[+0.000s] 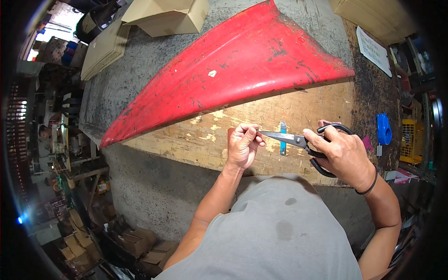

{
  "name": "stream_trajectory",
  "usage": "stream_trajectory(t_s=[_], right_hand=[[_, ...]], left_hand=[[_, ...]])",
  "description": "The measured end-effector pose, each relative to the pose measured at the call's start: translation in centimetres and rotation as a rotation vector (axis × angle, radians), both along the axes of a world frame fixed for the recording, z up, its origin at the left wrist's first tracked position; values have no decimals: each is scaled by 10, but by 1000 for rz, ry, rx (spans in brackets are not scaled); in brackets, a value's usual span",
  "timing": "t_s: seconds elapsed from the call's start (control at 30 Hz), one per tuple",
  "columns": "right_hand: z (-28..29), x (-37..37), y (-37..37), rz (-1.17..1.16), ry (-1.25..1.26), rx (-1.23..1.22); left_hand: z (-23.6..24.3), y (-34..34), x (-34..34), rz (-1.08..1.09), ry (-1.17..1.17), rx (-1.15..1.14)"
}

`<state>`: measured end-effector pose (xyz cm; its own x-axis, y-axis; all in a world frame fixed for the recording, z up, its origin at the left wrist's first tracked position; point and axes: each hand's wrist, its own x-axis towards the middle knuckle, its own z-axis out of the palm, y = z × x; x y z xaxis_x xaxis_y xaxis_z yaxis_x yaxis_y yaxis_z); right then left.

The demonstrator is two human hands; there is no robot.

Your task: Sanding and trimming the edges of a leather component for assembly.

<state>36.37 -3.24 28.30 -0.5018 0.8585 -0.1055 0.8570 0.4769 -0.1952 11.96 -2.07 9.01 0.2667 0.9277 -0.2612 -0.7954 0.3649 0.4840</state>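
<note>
My right hand [339,151] grips a pair of black-handled scissors [284,137], its fingers wrapped about the loops. The blades point left and look nearly closed. At their tip is my left hand [244,145], thumb and fingers pinched together. What it pinches is too small or hidden to make out. Beneath the blades, a blue utility knife [283,148] lies on the worn wooden table [200,140]. Beyond both hands, a large scuffed red sheet [224,77], curved and pointed at its left end, spans the table.
A blue tape dispenser [383,129] sits on the right side of the table. An open cardboard box [168,18] and stacked flat cardboard [105,49] lie at the far left. A printed paper sheet [373,50] rests at the far right, by a yellow basket [410,140].
</note>
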Motion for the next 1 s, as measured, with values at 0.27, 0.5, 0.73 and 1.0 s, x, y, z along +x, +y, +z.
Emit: stream_trajectory(t_s=[0.27,0.5,0.73,1.0], right_hand=[[5,6,2,-15,73,-168],[7,4,-1,-44,83,-180],[7,4,0,-32,67,-119],[10,4,11,118,-85,179]], left_hand=[[3,5,-4,13,87,144],[2,6,-5,10,102,201],[10,5,-6,-1,231,226],[13,8,-14,-169,70,124]])
